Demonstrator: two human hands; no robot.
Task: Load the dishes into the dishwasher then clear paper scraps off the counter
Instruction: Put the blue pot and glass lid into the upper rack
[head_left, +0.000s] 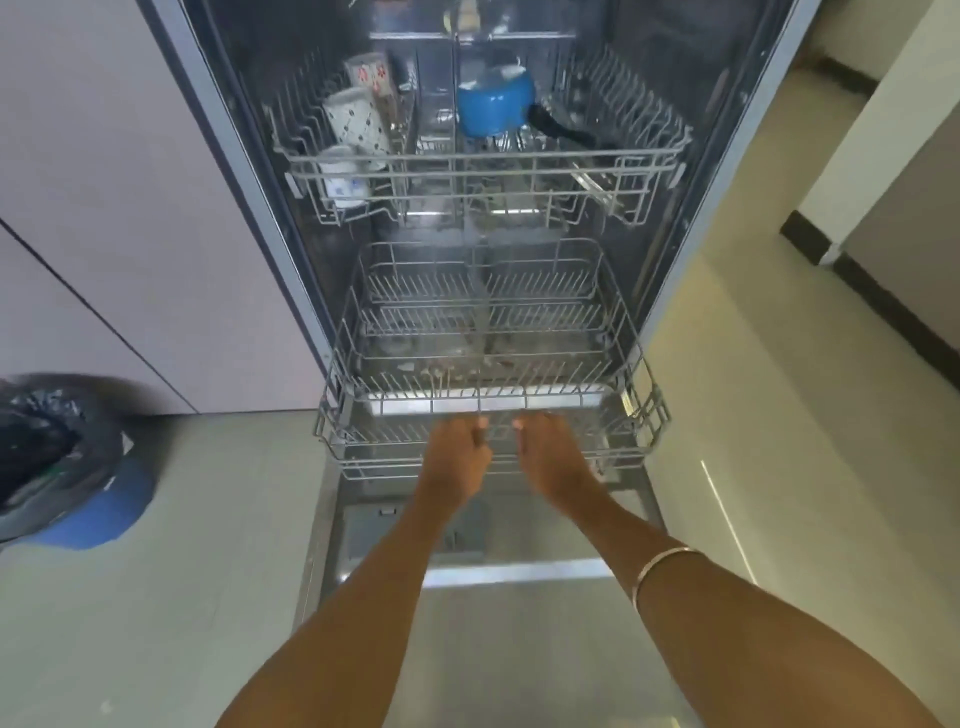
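Observation:
The dishwasher stands open with its door folded down toward me. The grey wire lower rack is partly out over the door and holds no dishes. My left hand and my right hand both grip the rack's front rail, side by side. The upper rack holds a blue pot with a black handle, a patterned white mug, a red-flowered cup and a white cup on the left.
A blue bin with a black liner stands on the floor at the left. Pale cabinet fronts flank the dishwasher's left side. Light floor tiles and a wall with a dark skirting lie to the right.

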